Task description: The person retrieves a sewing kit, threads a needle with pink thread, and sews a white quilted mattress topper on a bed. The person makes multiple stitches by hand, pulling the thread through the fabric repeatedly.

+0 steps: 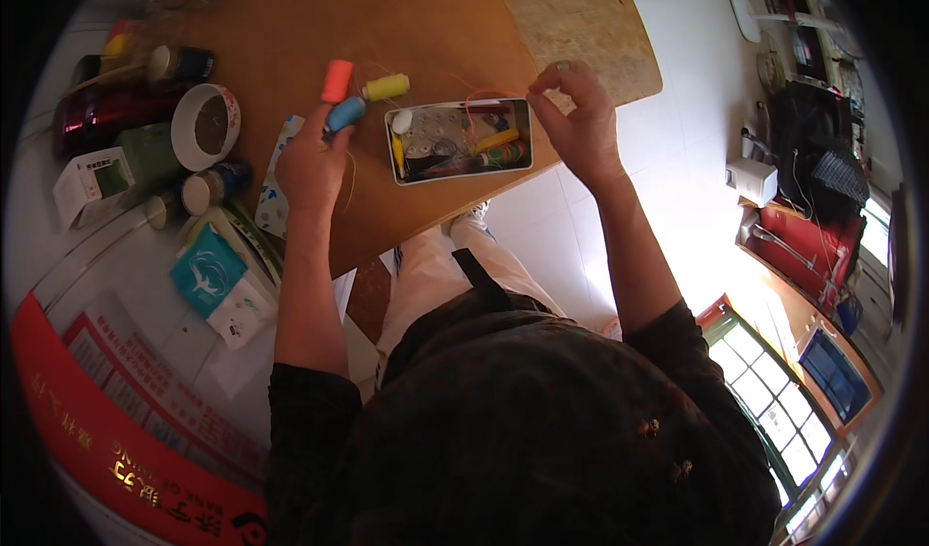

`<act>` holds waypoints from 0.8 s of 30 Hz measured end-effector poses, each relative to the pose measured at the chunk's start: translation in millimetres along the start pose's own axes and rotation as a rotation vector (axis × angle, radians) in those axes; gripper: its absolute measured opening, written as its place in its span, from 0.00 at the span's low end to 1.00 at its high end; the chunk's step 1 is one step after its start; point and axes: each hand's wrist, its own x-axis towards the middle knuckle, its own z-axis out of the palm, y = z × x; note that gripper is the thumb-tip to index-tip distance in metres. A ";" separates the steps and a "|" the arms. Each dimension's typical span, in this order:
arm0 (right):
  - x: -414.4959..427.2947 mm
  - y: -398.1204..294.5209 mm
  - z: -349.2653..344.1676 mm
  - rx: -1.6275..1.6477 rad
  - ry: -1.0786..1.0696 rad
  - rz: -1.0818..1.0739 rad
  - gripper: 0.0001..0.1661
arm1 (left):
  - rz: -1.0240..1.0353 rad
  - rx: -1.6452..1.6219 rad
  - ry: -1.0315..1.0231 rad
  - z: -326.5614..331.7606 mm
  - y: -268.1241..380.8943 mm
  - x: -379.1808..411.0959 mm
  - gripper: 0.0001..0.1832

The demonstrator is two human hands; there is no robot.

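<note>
My left hand (313,157) grips a blue thread spool (345,114) above the wooden table. An orange-red thread spool (337,81) touches or nearly touches the top of that hand; whether it is held too, I cannot tell. A yellow thread spool (387,87) lies just right of the blue one. Right of these sits an open rectangular tin (459,180) of sewing things, with a white round piece, yellow items and a green spool inside. My right hand (573,117) is raised at the tin's right end, thumb and forefinger pinched together at the end of a thin orange thread (501,94).
Beneath everything is a brown wooden table (406,16). On the left stand a white bowl (205,127), a green and white box (109,176), jars and a teal and white packet (210,274). A patterned flat item (279,183) lies beside my left hand.
</note>
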 end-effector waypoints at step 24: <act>1.7 -3.2 -8.2 -0.041 -0.241 0.253 0.18 | -0.218 -0.345 -0.008 -47.9 42.5 -54.2 0.13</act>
